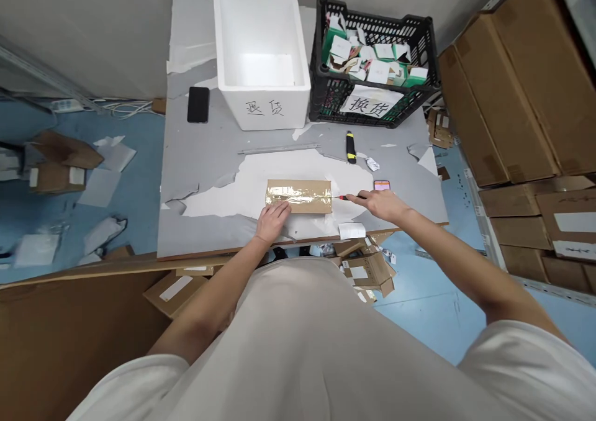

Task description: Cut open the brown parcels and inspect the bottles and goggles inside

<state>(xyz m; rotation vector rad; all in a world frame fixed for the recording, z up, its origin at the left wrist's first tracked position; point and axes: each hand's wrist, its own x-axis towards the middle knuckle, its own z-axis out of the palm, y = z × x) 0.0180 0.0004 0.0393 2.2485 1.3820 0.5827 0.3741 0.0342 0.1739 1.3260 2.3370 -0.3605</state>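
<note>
A long cardboard box (302, 188) lies on the worktable, its top covered with shiny clear tape. My left hand (274, 217) rests on the near left corner of this box, fingers stretched over the top and front edge. In my right hand (382, 205) is a slim knife (349, 197) with a red and black handle. Its thin blade points left and reaches the right end of the box at the tape line. Fingers wrap the handle, hiding part of it. Just beyond my right hand lies a phone with a lit screen (382, 185).
A white foam box (274, 107) and a black crate (321, 101) of small cartons stand at the back. A yellow-black utility knife (351, 148), metal ruler (279, 149) and black phone (198, 104) lie on the torn grey table covering (209, 154). Large cartons (507, 98) stack at right.
</note>
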